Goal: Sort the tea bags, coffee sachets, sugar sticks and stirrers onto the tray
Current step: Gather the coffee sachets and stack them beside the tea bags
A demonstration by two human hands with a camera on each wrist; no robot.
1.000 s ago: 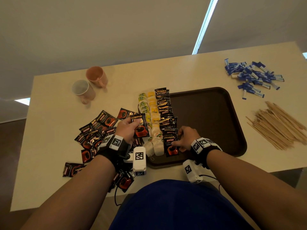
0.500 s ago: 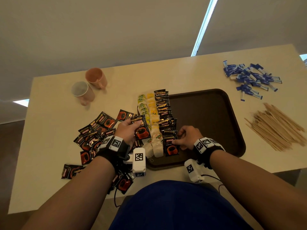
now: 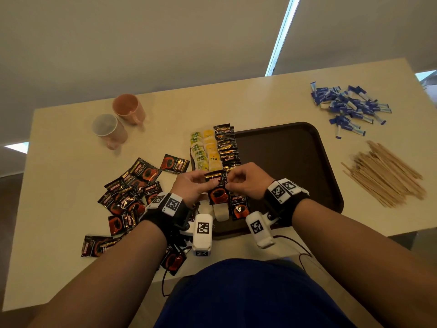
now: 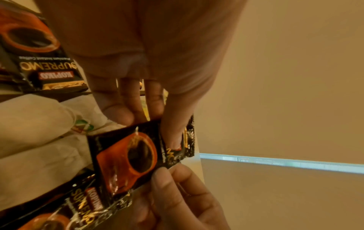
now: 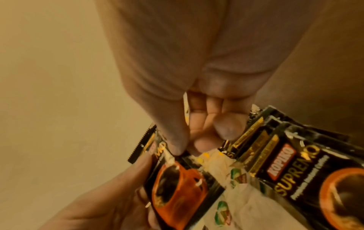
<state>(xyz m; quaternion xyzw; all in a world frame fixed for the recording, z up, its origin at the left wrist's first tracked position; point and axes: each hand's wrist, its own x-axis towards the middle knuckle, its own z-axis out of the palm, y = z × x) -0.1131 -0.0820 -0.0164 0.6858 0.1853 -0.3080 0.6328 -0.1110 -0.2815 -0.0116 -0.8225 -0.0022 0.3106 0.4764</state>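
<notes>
Grip: left hand [image 3: 192, 185] and right hand [image 3: 246, 183] both pinch one coffee sachet [image 3: 217, 189], thumb on its face and fingers behind, each on its own side edge
Sachet place: held between the two hands, just above the near end of the coffee row [image 3: 228, 150] on the tray [image 3: 295, 162]
Risk: slick foil could slip as one hand lets go, and would likely land skewed across the tea bags [image 3: 204, 150] just left of the row
Risk two: setting it down could nudge the overlapped sachets beneath the right hand out of line
Pose: wrists close together, knuckles up, forearms converging from the body
Farther out: loose sachets [image 3: 132, 195] left of the left hand; sugar sticks [image 3: 350, 107] and stirrers [image 3: 385, 176] well right of the right hand, off the tray
</notes>
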